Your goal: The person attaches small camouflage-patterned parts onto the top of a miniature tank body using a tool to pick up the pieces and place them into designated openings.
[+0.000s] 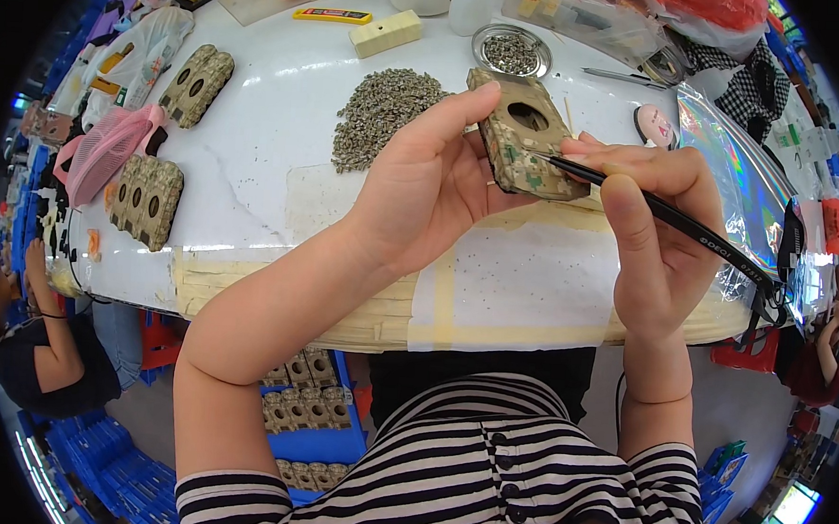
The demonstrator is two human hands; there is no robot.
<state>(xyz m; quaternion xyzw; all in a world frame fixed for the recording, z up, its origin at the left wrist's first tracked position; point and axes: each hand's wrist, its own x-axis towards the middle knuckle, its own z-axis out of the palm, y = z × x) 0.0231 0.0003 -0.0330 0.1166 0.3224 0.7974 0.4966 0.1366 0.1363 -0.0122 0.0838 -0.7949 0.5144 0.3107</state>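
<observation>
My left hand [424, 167] is wrapped round a camouflage-patterned casing [520, 125] with a large round hole, holding it tilted above the table. In my right hand [668, 218] is a slim black pointed tool [673, 216], gripped like a pen. Its thin tip touches or nearly touches the lower face of the casing; I cannot tell which. Left of the casing lies a pile of small metal parts [384, 118], too small to name exactly. Behind it, a round metal dish [512, 51] holds more of them.
More camouflage casings [145, 200] stand at left near a pink mesh item [112, 156]. A cream block [385, 34] and a yellow box [333, 15] lie at the back. Tweezers [625, 77] rest at right. A blue crate [310, 446] with casings is below the table; other people sit on both sides.
</observation>
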